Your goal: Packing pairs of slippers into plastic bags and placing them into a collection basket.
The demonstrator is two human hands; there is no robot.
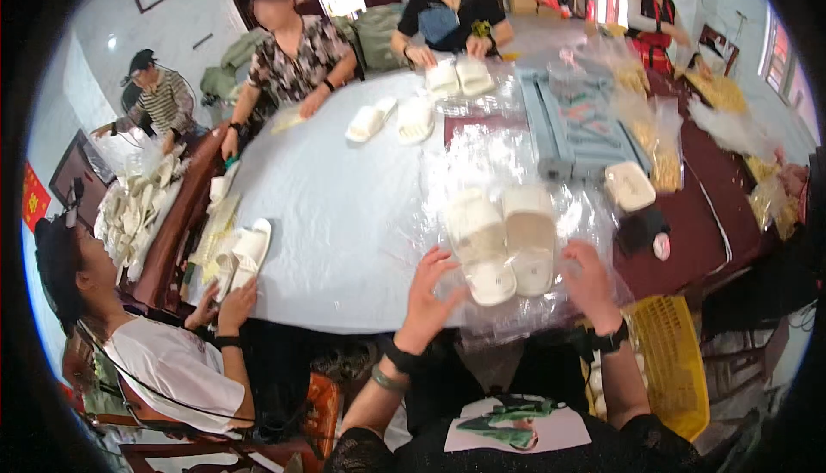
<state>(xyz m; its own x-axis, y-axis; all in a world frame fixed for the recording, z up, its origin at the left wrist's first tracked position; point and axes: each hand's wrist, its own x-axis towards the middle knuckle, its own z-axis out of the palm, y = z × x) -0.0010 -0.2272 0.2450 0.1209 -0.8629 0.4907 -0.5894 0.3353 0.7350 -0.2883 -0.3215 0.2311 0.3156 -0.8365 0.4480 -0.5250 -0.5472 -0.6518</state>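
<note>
A pair of cream slide slippers (528,230) lies side by side on clear plastic sheeting (413,253) at the near edge of the table. Their straps are at the far end and the bare soles point toward me. To the left of them my left hand (428,292) hovers with fingers spread and curved, holding nothing. On the other side my right hand (592,284) is likewise apart from the slippers, its fingers loosely bent and parted. Whether any fingertip touches the plastic, I cannot tell.
A grey-blue plastic crate (551,120) stands beyond the slippers, with a small cream tray (630,186) at its right. A yellow basket (675,361) is by my right arm. Co-workers around the table handle other slippers (249,253); bagged yellowish pieces (667,150) lie right.
</note>
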